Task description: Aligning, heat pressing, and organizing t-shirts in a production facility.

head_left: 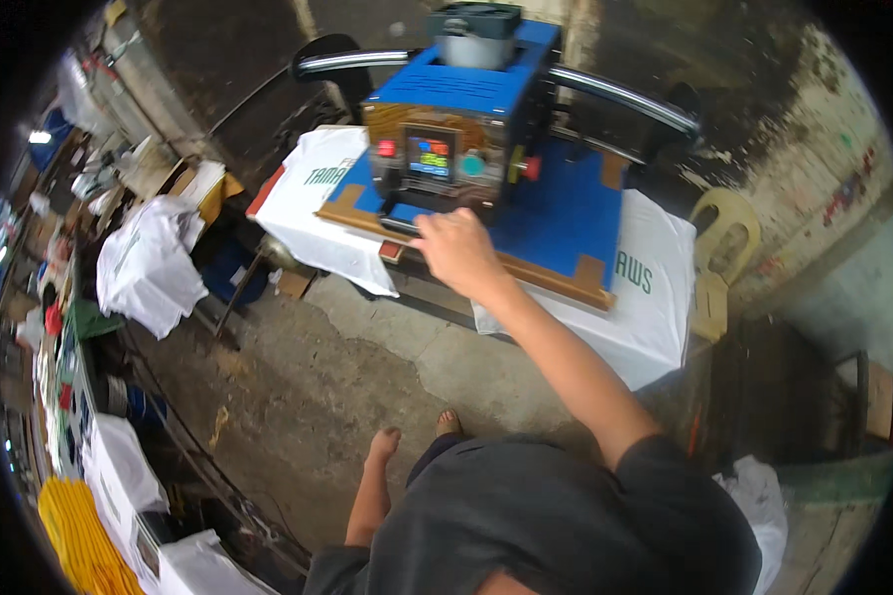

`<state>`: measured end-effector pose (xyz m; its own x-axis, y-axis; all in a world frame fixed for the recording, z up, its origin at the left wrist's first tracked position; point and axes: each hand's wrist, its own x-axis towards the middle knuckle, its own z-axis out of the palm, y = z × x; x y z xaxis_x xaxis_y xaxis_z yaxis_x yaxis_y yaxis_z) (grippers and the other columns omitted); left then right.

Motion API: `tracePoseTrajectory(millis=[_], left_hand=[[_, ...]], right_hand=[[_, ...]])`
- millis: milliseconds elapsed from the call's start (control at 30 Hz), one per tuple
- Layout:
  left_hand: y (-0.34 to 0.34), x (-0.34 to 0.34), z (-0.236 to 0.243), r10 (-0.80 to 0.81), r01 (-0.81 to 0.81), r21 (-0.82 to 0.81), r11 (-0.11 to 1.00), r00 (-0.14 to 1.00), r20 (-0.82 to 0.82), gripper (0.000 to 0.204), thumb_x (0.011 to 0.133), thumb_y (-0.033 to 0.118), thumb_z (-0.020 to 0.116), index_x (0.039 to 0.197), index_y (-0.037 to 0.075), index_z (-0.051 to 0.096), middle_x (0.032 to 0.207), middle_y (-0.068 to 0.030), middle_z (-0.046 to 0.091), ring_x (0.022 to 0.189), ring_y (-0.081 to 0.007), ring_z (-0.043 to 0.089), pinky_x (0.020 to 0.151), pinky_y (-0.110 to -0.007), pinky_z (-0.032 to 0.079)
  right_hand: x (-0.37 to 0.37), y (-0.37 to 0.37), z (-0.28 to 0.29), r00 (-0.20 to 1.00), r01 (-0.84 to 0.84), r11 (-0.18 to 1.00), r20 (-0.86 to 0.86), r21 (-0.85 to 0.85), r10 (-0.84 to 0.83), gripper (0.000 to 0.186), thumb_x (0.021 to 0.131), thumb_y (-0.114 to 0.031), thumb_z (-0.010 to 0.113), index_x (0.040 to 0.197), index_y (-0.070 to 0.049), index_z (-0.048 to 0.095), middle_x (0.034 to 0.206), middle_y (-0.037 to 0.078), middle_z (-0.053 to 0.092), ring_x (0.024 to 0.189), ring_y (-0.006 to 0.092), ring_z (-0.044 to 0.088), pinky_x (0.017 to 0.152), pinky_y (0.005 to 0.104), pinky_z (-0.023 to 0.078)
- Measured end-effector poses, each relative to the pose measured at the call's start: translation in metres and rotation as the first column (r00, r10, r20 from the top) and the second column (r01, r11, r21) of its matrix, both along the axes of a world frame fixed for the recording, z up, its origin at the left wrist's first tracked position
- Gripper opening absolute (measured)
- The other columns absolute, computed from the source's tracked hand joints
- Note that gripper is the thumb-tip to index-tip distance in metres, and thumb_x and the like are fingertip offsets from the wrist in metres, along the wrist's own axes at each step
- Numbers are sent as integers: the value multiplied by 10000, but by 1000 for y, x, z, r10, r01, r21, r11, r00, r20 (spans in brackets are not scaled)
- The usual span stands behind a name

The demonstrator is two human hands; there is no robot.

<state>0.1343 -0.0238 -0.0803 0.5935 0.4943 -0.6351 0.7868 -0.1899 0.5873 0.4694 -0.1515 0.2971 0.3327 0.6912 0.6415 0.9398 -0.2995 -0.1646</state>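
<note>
A blue heat press (566,218) stands in front of me, with a small lit screen (431,157) and coloured buttons on its control box. My right hand (458,256) reaches up to its front and has its fingers round the dark handle bar (399,225) below the screen. White shirts with green lettering lie on both sides of the press: one white shirt (313,213) to the left, another white shirt (650,297) to the right, each partly covered by the blue head. Down at my side hangs my left hand (385,443), small in view, its fingers curled in and nothing visible in them.
A curved chrome rail (625,96) runs behind the press. At right stands a cream plastic chair (714,278). White garments (149,263) drape over a stand at left, near a blue drum (233,276). Yellow cloth (81,535) lies at lower left. Underfoot is worn concrete floor (298,387).
</note>
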Motion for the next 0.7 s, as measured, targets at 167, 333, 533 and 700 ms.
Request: tracePoseTrajectory(millis=[167,333,533,700], left_hand=[[-55,42,7,-98,98,1,995,995,31,381,785,289,516,1068,50,606,1023,-179,616,992,-315,577,838,-379,443],[-103,35,-19,-395,396,7,918,917,-48,374,819,295,500,1101,69,597,1062,-157,612,984,-317,570,873,-364,425],[-115,7,-24,-419,409,-92,908,881,-221,386,761,297,515,1051,69,628,1047,-179,608,991,-314,574,865,-384,424],[-129,2,16,-372,381,-25,924,884,-284,384,771,303,458,1022,73,636,1050,-165,608,1011,-313,565,849,-385,433]], right_hand=[[-2,-70,4,996,5,997,89,82,-12,178,765,-183,610,800,-27,534,664,92,542,668,258,551,658,362,384],[-5,-133,3,995,66,996,67,52,-70,246,730,-138,635,922,1,568,702,106,533,684,273,523,682,373,378],[-4,-193,4,988,95,993,116,71,-103,224,744,-145,613,908,5,581,665,97,506,664,256,508,671,369,372],[-5,-225,4,986,111,991,120,78,-120,222,743,-145,617,913,-8,578,679,91,505,694,255,506,705,373,368]])
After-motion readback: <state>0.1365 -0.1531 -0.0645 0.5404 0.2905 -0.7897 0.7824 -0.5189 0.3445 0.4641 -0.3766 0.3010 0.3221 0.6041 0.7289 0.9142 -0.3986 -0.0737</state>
